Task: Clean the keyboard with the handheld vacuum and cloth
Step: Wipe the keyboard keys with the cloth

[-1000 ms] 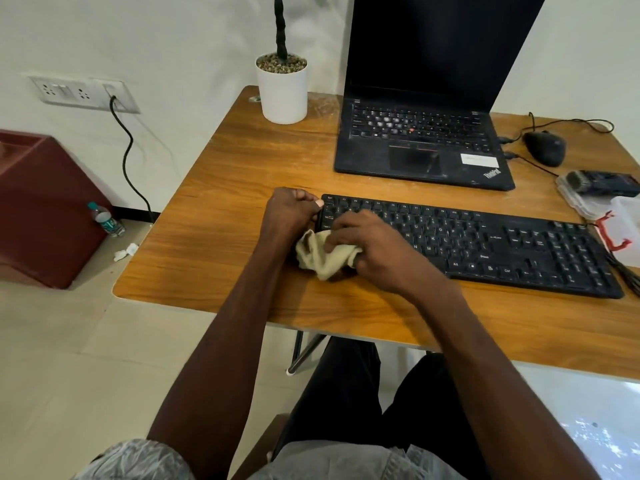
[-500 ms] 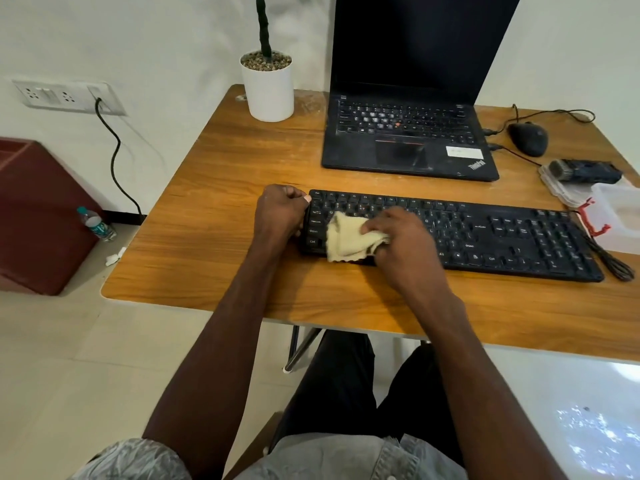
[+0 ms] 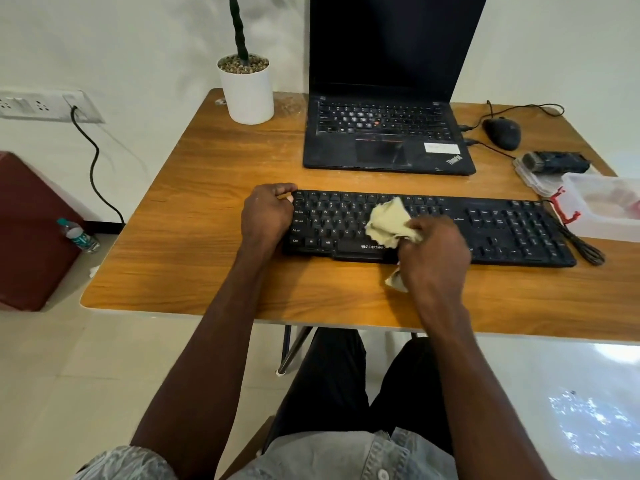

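- Near the front edge of the desk (image 3: 194, 209) I see the black keyboard (image 3: 491, 230) lying lengthwise, parallel to that edge, its right end close to the desk's right side.
- My left hand (image 3: 266, 213) clamps the keyboard's left end — fingers curled over the far corner.
- My right hand (image 3: 433, 251) rests over the space-bar area, fingers bunched tight around the pale cloth (image 3: 389, 221); the cloth lies on the middle keys, and a corner of it hangs out below the hand onto the desk.
- At the back edge stands an open laptop (image 3: 384, 133) with a dark screen, and a white plant pot (image 3: 247, 91) sits at the back left corner.
- Along the right edge: a mouse (image 3: 502, 133), a dark handheld device (image 3: 554, 162) — I cannot tell whether it is the vacuum — and a clear plastic box (image 3: 602, 209).
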